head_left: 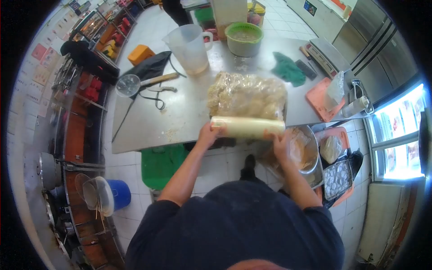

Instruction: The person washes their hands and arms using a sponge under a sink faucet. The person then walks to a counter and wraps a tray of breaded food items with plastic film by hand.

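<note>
Right, both my hands are on the roll of plastic wrap (247, 128). My left hand (209, 136) is curled around its left end, my right hand (280, 143) around the right end; neither is free. Roll is level, at the near edge of the steel desk (135, 130), right against the near side of the food (220, 101). Food is a pale, lumpy block on the desk, clear film (256, 85) over most of its top, shiny and wrinkled. Left end of the block looks rougher.

Behind the food: clear pitcher (189, 49), upright, back left; green colander (258, 32) sitting in a pale bowl (245, 48).

Left side of desk: strainer (128, 85) lying with its wooden handle toward the pitcher, black cloth (150, 67) behind it, orange box (140, 55) past that.

Right side: green cloth (287, 69), flat dark object (306, 69) just beside it, can't tell what. Scale (320, 56) further right. Orange board (315, 101) nearer me, plastic bag (334, 92) on it, squeeze bottle (354, 108) next to that.

Below desk level: green bin (162, 168) by my left arm, steel bowl (313, 158) by my right forearm.
</note>
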The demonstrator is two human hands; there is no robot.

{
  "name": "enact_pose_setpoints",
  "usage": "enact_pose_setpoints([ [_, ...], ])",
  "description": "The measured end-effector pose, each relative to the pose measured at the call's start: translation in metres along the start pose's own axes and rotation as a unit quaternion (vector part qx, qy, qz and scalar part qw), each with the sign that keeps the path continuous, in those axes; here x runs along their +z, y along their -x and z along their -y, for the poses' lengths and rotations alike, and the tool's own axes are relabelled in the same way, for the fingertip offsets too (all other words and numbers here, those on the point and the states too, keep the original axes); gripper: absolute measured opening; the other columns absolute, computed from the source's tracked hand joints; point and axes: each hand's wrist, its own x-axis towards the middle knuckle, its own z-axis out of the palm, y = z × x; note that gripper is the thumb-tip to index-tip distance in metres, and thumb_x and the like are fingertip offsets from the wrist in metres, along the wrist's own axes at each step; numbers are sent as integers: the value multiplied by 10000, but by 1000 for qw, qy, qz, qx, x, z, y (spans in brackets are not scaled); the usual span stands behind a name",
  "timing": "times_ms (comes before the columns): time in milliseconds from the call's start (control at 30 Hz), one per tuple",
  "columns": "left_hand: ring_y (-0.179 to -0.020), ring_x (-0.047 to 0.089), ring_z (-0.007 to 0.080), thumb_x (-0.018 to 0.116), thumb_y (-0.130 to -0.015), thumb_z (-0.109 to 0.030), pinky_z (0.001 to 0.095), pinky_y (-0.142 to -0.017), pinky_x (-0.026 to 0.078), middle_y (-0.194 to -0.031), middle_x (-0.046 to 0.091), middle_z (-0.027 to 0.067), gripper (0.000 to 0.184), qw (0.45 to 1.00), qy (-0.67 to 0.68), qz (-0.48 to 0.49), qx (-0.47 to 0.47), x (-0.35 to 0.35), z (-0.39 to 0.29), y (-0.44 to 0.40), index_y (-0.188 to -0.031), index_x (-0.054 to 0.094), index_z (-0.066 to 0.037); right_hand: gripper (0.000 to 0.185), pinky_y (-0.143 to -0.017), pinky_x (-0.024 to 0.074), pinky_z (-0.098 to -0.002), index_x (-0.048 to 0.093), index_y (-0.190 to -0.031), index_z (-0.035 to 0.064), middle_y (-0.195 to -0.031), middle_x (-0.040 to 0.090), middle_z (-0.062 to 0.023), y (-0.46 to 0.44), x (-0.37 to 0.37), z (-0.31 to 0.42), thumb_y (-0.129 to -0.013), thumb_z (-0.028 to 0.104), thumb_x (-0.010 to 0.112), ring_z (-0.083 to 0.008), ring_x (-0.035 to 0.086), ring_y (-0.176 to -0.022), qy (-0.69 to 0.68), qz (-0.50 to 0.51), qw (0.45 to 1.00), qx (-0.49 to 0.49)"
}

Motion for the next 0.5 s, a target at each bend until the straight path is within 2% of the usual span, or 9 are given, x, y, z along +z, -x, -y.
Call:
enact_pose_setpoints([
  [67, -955, 640, 171, 730, -847, -238, 330, -831, 507, -1020, 690, 103, 373, 999, -25, -18, 11, 0, -8, -20, -1097, 620, 16, 375, -836, 457, -433, 525, -1103, -15, -1030, 597, -242, -23, 7, -11, -928, 302, 626, -375, 587, -964, 14, 2, 999, -29],
  [100, -896, 639, 169, 740, -838, -294, 328, -788, 508, -974, 693, 88, 396, 996, -49, -55, 44, 2, -16, -27, -1075, 625, 1, 354, -838, 458, -433, 522, -1108, -18, -1046, 594, -247, -35, 10, -11, -935, 274, 623, -377, 591, -965, 28, 3, 998, -57],
  [167, -838, 638, 167, 749, -829, -351, 325, -744, 509, -928, 696, 74, 422, 991, -70, -89, 68, 5, -22, -41, -1053, 631, -13, 394, -836, 461, -434, 517, -1102, -26, -1039, 602, -261, -62, 14, -7, -932, 313, 624, -381, 595, -973, 11, 28, 998, -49],
  [233, -862, 654, 224, 738, -813, -450, 360, -760, 510, -953, 699, 105, 520, 975, -135, -157, 84, 7, -22, -62, -1077, 622, -17, 425, -820, 467, -432, 516, -1118, -31, -1009, 609, -259, -90, 14, 5, -928, 333, 628, -380, 602, -949, 24, 28, 999, -16],
  [267, -862, 654, 224, 738, -813, -450, 360, -760, 510, -953, 699, 105, 520, 975, -134, -155, 81, 6, -31, -62, -1077, 622, -17, 457, -805, 473, -430, 516, -1134, -37, -979, 616, -258, -96, 12, 12, -925, 353, 632, -378, 609, -925, 34, 24, 999, 15],
  [333, -890, 657, 272, 718, -806, -520, 389, -789, 508, -977, 695, 129, 600, 966, -209, -152, 31, -1, -68, -58, -1125, 610, -23, 498, -789, 480, -422, 516, -1167, -41, -954, 625, -242, -95, 2, 32, -916, 369, 643, -363, 617, -895, 29, -15, 999, 1],
  [400, -869, 655, 244, 742, -797, -500, 373, -756, 510, -954, 687, 137, 616, 959, -221, -166, 54, -8, -70, -60, -1152, 603, -16, 540, -773, 488, -414, 516, -1201, -45, -929, 635, -226, -95, -2, 33, -907, 385, 654, -348, 625, -865, 22, -55, 998, -14],
  [467, -838, 644, 212, 774, -787, -449, 347, -722, 511, -926, 674, 149, 616, 987, -47, -139, 61, -11, -48, -60, -1162, 586, 2, 575, -778, 495, -387, 511, -1269, -33, -965, 653, -198, -89, -7, 9, -890, 364, 680, -289, 631, -871, 30, -10, 999, 11],
  [500, -807, 627, 187, 798, -782, -370, 324, -705, 512, -917, 663, 152, 636, 990, -31, -129, 46, -12, -24, -60, -1219, 550, 21, 566, -824, 492, -353, 505, -1303, -19, -1035, 655, -171, -89, 0, -20, -879, 301, 703, -242, 624, -929, -6, 46, 996, 72],
])
